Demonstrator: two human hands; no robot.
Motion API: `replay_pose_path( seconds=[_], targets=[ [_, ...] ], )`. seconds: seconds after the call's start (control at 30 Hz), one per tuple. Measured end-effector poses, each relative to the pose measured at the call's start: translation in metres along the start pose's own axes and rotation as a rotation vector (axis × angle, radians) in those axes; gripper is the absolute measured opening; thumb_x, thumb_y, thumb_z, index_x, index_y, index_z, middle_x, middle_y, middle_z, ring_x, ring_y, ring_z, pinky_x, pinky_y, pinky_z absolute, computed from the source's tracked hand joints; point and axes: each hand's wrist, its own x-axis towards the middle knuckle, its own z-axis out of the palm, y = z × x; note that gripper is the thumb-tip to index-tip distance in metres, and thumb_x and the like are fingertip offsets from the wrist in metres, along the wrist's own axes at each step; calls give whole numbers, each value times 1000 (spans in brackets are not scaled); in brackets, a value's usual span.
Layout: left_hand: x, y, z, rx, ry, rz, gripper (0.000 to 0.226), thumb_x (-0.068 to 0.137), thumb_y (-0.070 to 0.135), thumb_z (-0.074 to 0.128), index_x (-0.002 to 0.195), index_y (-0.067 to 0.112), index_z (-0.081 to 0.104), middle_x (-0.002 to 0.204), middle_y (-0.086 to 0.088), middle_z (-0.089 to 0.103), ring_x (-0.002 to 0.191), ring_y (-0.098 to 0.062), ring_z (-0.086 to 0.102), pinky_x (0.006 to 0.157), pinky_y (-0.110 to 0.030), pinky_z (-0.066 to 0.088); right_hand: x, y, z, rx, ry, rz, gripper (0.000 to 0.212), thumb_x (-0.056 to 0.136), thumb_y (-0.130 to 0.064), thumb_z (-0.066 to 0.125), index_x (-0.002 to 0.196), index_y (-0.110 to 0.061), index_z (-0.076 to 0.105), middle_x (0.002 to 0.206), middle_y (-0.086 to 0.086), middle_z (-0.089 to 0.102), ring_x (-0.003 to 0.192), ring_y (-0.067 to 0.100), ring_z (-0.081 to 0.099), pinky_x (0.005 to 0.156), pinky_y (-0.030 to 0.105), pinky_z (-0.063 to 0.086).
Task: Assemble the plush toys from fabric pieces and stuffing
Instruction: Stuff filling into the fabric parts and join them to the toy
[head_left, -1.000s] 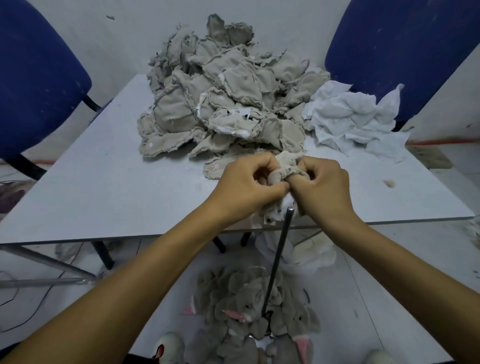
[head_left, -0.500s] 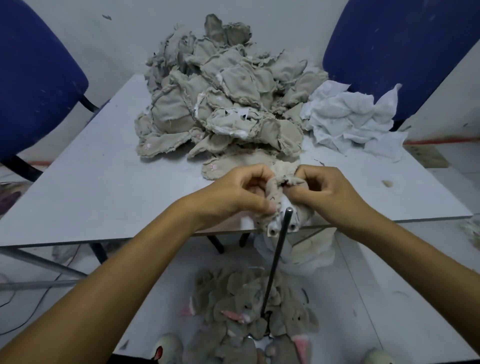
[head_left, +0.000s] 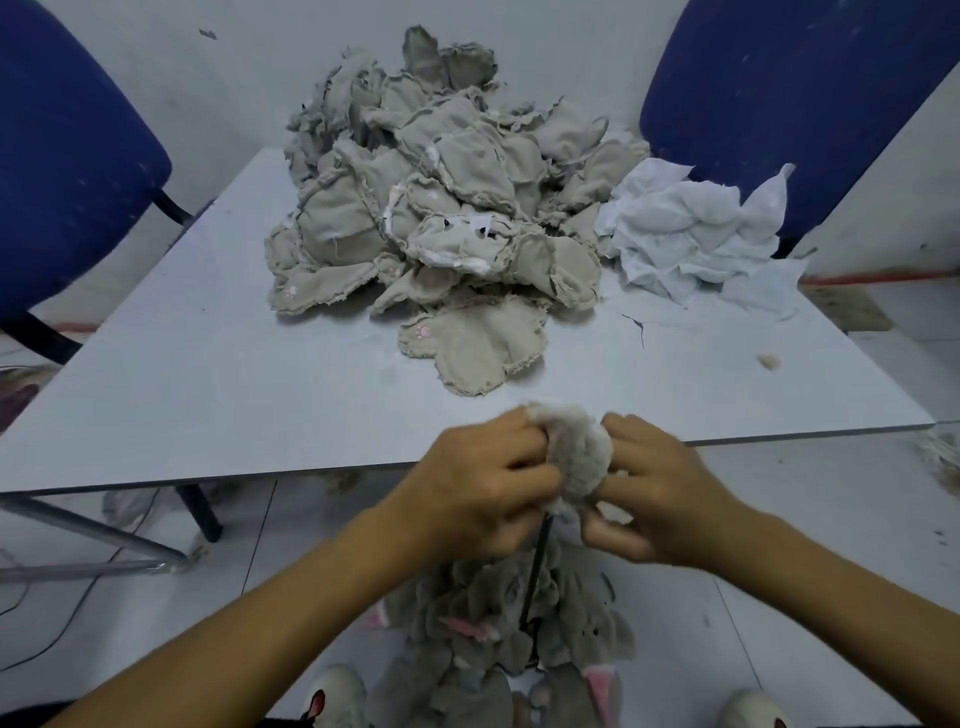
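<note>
We see left hand (head_left: 478, 493) and right hand (head_left: 660, 504), fingers curled, gripping fuzzy plush piece (head_left: 576, 457) at desk (head_left: 208, 374) near edge (dark rod (head_left: 535, 571) below); fabric pile (head_left: 441, 208) toward far edge.

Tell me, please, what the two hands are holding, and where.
Both grip one fuzzy plush piece: left hand on its left side, right hand on its right.
</note>
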Motion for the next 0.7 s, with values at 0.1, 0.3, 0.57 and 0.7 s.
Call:
replay_pose_path(
  seconds=[0.1,0.3,0.57,0.7],
  targets=[
    [-13,4,12,13,-65,-48,9,73,0,57,69,6,62,71,-10,56,66,-30,50,50,-38,43,-13,-7,19,-94,6,68,14,76,-15,63,64,-10,57,68,4,51,67,22,37,59,31,24],
    [-11,5,3,-53,-149,-44,4,71,0,64,70,2,61,72,-14,55,66,-31,49,53,-41,43,-13,-11,12,-65,-54,92,12,75,-16,63,65,-8,63,70,5,56,70,22,40,60,32,26],
    [52,-29,-46,-892,97,-583,18,75,8,69,78,16,53,68,11,56,63,-8,53,57,-22,45,52,18,-49,840,-6,623,12,84,-23,63,84,-13,69,89,-2,58,85,12,57,76,19,45],
    [67,-36,-33,-902,183,-766,13,72,7,60,72,14,48,66,0,45,62,-12,41,54,-25,33,55,32,-52,1090,-171,685,21,84,-6,66,105,-7,69,102,9,70,99,23,67,87,29,54]
  ],
)
